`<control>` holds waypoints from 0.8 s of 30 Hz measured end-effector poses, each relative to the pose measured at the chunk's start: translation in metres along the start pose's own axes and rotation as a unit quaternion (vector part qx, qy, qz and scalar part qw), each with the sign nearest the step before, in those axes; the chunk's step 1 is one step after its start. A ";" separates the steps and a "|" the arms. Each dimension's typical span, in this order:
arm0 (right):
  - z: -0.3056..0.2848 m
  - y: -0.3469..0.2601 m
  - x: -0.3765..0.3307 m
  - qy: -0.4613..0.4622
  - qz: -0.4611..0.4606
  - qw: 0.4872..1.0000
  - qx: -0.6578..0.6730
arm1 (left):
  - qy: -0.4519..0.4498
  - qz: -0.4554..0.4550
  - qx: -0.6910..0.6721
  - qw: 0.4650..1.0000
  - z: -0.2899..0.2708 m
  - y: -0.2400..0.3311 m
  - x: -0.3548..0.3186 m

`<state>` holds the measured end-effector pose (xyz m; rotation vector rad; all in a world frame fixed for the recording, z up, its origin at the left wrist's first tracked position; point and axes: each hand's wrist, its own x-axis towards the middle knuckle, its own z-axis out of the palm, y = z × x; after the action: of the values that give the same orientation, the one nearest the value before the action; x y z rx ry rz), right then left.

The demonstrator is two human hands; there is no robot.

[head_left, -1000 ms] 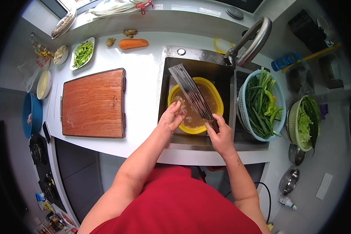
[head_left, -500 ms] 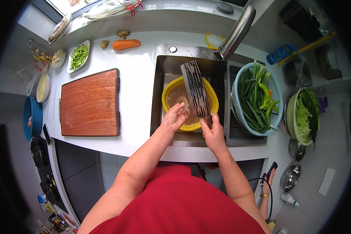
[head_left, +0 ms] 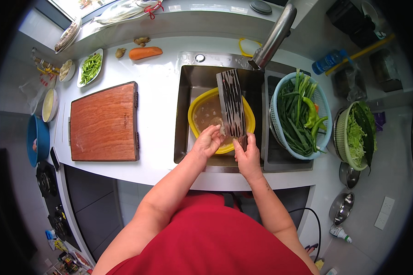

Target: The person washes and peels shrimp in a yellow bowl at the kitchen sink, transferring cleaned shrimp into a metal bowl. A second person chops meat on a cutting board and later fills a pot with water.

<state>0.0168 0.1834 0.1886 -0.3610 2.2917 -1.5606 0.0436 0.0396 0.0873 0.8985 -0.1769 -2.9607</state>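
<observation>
Right at the near rim of the sink (head_left: 184, 114), her right hand (head_left: 248, 156) is closed around the handle of a broad cleaver (head_left: 231, 109), blade flat above the yellow bowl (head_left: 248, 117). Her left hand (head_left: 208, 140) curls loosely into that bowl, touching pale pieces in cloudy water. Left of the sink, the wooden cutting board (head_left: 104, 122) lies bare. Beyond, the tap (head_left: 275, 35) leans over, with little room between blade and spout.
</observation>
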 end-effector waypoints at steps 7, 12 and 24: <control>0.006 -0.004 0.004 -0.002 -0.010 1.000 -0.023 | 0.007 0.012 0.004 1.000 -0.010 0.004 0.005; 0.006 -0.004 0.006 -0.004 -0.008 1.000 -0.025 | 0.031 0.001 0.013 0.999 0.003 0.005 0.001; -0.001 -0.003 0.010 -0.032 0.001 0.999 -0.014 | -0.008 -0.014 0.082 0.996 -0.001 0.011 -0.001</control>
<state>0.0080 0.1789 0.1903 -0.4113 2.2665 -1.4951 0.0453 0.0283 0.0887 0.9014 -0.4177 -3.0150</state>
